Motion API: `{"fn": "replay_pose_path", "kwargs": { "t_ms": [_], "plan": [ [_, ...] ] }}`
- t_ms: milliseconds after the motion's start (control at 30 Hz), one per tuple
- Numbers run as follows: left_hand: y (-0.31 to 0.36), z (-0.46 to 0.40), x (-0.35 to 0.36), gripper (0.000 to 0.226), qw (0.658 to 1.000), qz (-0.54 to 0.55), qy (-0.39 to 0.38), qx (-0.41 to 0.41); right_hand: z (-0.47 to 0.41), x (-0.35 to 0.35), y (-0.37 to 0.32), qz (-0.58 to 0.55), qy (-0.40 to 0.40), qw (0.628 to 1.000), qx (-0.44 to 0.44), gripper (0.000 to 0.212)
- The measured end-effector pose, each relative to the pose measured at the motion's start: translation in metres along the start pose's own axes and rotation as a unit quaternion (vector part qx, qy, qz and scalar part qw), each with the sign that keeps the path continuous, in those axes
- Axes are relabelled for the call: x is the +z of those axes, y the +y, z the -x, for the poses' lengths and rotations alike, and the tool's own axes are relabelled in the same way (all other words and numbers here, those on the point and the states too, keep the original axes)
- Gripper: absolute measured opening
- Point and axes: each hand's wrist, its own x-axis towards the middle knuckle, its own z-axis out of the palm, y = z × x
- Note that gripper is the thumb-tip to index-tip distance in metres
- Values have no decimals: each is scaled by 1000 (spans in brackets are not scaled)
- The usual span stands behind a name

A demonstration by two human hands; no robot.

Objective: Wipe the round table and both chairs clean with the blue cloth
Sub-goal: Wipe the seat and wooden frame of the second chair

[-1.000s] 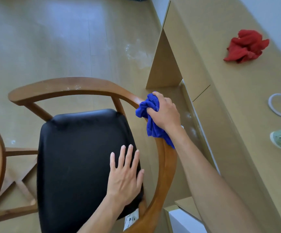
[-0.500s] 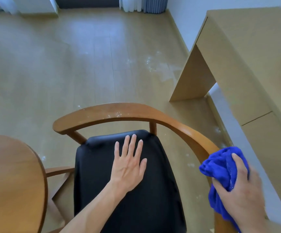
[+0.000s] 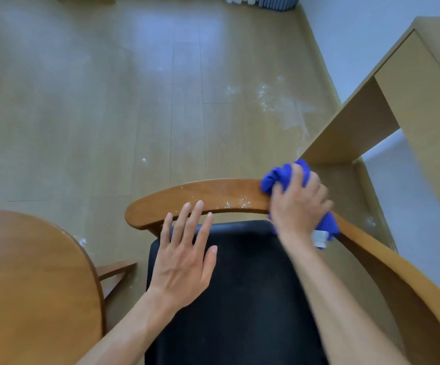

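A wooden chair with a curved backrest rail [image 3: 187, 198] and a black padded seat [image 3: 245, 293] stands in front of me. White dust specks lie on the rail's middle. My right hand [image 3: 296, 204] grips the bunched blue cloth [image 3: 282, 175] and presses it onto the rail's right part. My left hand [image 3: 184, 262] lies flat on the seat with fingers spread, fingertips reaching the rail. The round wooden table [image 3: 29, 285] fills the lower left.
A light wooden desk [image 3: 408, 101] stands at the right, close to the chair's arm. White dust marks [image 3: 279, 101] are scattered on the wood floor beyond the chair. Curtains hang at the top edge.
My right hand has slid the blue cloth along the rail from the right arm up toward the backrest's middle. The view has shifted; my left hand stays flat on the seat.
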Motion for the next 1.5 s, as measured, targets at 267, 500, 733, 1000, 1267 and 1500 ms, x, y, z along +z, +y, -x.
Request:
{"fn": "replay_pose_path", "kwargs": {
  "t_ms": [267,500,733,1000,1267,1500],
  "plan": [
    [-10,-46,-32,59,989,72,116,-54,33,7,-95,-233,-194,949,-88,62],
    [55,-115,1,79,986,5,-13,-164,-19,-24,66,-135,-134,976,-105,47],
    [97,-131,34,42,995,12,19,-100,-13,13,73,-32,-10,991,-132,43],
    [3,-96,6,32,997,2,69,-28,-11,12,73,12,4,987,-157,46],
    [-85,-28,-20,31,959,62,137,-238,-11,8,69,14,-10,991,-131,47],
    [6,-89,0,28,974,30,107,-198,-14,16,75,7,0,989,-149,46]
  ]
}}
